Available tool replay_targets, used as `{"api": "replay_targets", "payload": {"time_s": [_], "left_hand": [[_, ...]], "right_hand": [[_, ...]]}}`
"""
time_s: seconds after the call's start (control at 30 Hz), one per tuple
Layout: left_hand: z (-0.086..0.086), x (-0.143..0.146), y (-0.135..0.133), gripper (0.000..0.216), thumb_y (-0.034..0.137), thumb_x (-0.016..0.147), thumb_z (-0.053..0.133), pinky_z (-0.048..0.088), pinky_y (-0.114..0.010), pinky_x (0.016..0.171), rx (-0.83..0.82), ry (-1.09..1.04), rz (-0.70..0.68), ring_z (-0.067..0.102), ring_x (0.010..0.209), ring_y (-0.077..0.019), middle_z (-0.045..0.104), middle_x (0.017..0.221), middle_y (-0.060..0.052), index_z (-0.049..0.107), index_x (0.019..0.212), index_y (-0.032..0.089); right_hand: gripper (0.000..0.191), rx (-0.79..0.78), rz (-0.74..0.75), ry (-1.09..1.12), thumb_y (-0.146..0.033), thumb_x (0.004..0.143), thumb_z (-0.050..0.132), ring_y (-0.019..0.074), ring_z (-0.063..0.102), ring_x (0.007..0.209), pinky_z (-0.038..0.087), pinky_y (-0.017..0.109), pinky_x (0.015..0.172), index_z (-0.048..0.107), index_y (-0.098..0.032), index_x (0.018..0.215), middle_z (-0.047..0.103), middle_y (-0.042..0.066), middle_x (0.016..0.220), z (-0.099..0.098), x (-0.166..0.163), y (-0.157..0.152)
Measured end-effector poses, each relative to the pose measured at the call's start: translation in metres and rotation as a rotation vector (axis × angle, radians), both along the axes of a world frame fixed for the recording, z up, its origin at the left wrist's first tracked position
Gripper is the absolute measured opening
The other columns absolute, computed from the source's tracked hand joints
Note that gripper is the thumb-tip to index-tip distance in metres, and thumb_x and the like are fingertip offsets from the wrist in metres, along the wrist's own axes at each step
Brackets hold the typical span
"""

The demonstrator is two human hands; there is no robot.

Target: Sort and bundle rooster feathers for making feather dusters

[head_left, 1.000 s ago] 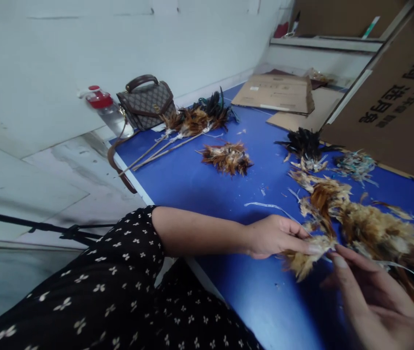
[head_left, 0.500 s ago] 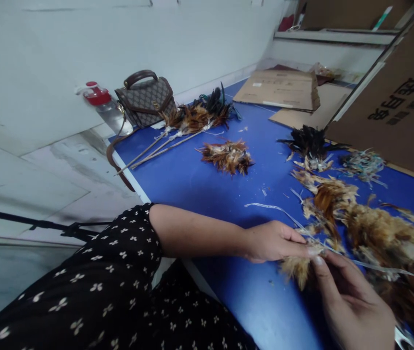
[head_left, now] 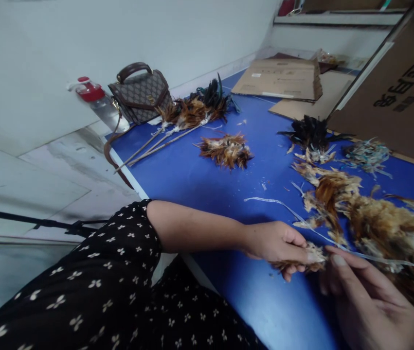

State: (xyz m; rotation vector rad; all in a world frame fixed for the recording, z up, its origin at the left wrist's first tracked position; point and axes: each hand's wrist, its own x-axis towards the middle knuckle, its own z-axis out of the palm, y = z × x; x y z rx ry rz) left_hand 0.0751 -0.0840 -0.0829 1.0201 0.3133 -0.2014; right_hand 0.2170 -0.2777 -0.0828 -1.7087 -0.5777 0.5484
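Observation:
My left hand point(head_left: 278, 243) rests on the blue table point(head_left: 199, 180) with its fingers pinched round a small tan feather bundle point(head_left: 311, 257). My right hand point(head_left: 367, 301) comes in from the lower right, fingertips closed on the same bundle and on a thin white string point(head_left: 323, 233) that runs across the table. Just beyond the hands lies a heap of brown and tan feathers point(head_left: 382, 223). My left arm wears a black sleeve with white flowers.
Farther back lie a loose brown feather clump point(head_left: 226, 150), several feather dusters on sticks point(head_left: 185, 121), black feathers point(head_left: 311, 133), a patterned handbag point(head_left: 139, 95), a red-capped bottle point(head_left: 99, 102) and flat cardboard point(head_left: 283, 80). A large carton point(head_left: 404, 92) stands at right.
The feather bundle has been drawn tighter into my left hand's fingers. My right hand shifted slightly right along the string. The view tilted a little downward.

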Motion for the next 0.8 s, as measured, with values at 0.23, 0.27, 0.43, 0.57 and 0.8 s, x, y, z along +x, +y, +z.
{"api": "replay_targets", "payload": {"time_s": [0.23, 0.27, 0.43, 0.57, 0.8], "left_hand": [[0.006, 0.001, 0.002, 0.034, 0.029, 0.094, 0.1, 0.061, -0.026, 0.066, -0.007, 0.044, 0.055, 0.066, 0.062, -0.0075, 0.071, 0.08, 0.005, 0.068, 0.092, 0.017], [0.008, 0.002, 0.002, 0.033, 0.028, 0.095, 0.099, 0.063, -0.027, 0.067, -0.007, 0.053, 0.073, 0.066, 0.062, -0.0075, 0.071, 0.08, 0.005, 0.068, 0.092, 0.017], [0.016, 0.003, 0.002, 0.024, 0.022, 0.111, 0.079, 0.068, -0.03, 0.073, -0.04, 0.074, 0.199, 0.068, 0.061, -0.0081, 0.067, 0.073, 0.005, 0.065, 0.092, 0.016], [0.016, 0.002, 0.001, 0.025, 0.02, 0.115, 0.071, 0.072, -0.036, 0.081, -0.174, 0.051, 0.155, 0.079, 0.07, -0.0146, 0.076, 0.08, -0.005, 0.068, 0.091, 0.014], [0.015, -0.001, -0.001, 0.024, 0.016, 0.116, 0.067, 0.072, -0.039, 0.088, -0.293, 0.008, 0.075, 0.081, 0.076, -0.0166, 0.079, 0.081, -0.007, 0.075, 0.095, 0.012]], "right_hand": [[0.047, 0.036, -0.039, 0.136, -0.056, 0.08, 0.109, 0.015, 0.066, 0.067, 0.054, 0.022, 0.056, 0.089, -0.024, 0.109, 0.074, 0.003, 0.083, 0.003, 0.001, 0.002], [0.046, 0.063, -0.046, 0.148, -0.055, 0.081, 0.109, 0.0147, 0.066, 0.066, 0.054, 0.023, 0.057, 0.089, -0.024, 0.108, 0.074, 0.003, 0.084, 0.007, 0.001, 0.003], [0.026, 0.201, 0.05, 0.292, -0.047, 0.094, 0.101, 0.0123, 0.055, 0.062, 0.055, 0.029, 0.056, 0.089, -0.026, 0.103, 0.063, -0.001, 0.078, 0.026, -0.007, 0.003], [0.028, 0.219, 0.016, 0.262, -0.048, 0.094, 0.101, 0.0125, 0.057, 0.064, 0.056, 0.028, 0.057, 0.088, -0.027, 0.105, 0.065, -0.001, 0.079, 0.021, -0.016, 0.005], [0.045, 0.144, -0.025, 0.266, -0.048, 0.082, 0.109, 0.0249, 0.078, 0.082, 0.07, 0.036, 0.069, 0.089, -0.028, 0.117, 0.08, 0.005, 0.095, 0.004, -0.025, 0.009]]}}
